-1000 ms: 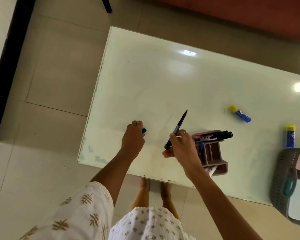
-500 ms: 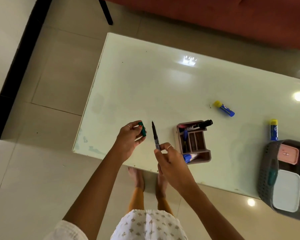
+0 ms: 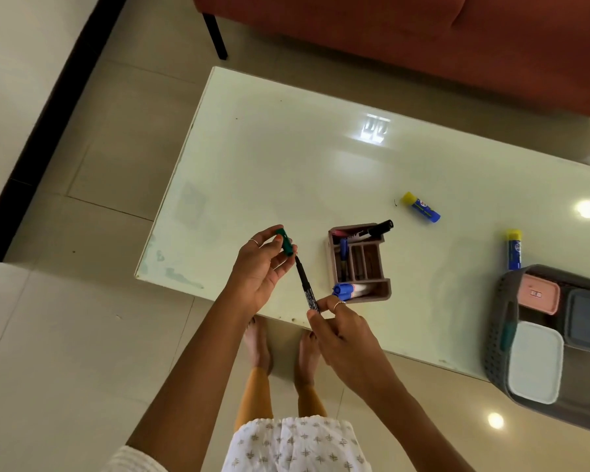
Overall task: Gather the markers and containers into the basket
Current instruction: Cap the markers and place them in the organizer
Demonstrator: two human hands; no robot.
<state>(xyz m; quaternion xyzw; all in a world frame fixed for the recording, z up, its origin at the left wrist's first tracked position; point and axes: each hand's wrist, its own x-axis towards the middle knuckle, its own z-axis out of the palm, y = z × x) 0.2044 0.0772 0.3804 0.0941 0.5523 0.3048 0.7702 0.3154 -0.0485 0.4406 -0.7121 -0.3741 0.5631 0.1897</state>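
My left hand (image 3: 259, 267) pinches a green marker cap (image 3: 284, 242) above the table's near edge. My right hand (image 3: 341, 332) grips the lower end of a thin black marker (image 3: 305, 284), whose tip points up at the cap and almost touches it. To the right stands a brown compartment organizer (image 3: 375, 294) holding a black marker (image 3: 377, 229), a blue-capped marker (image 3: 346, 290) and a blue pen. Two blue glue sticks with yellow caps (image 3: 421, 206) (image 3: 513, 249) lie farther right. A grey basket (image 3: 494, 342) at the right edge holds pink, grey and white lidded containers.
The glossy white table (image 3: 286, 158) has its near edge just under my hands. An orange sofa (image 3: 423, 35) with a black leg stands beyond the table. My bare feet are on the tiled floor below the table edge.
My left hand lifted the green cap off the table. My right hand swung the black marker upright and brought its tip up to the cap. The view shifted left.
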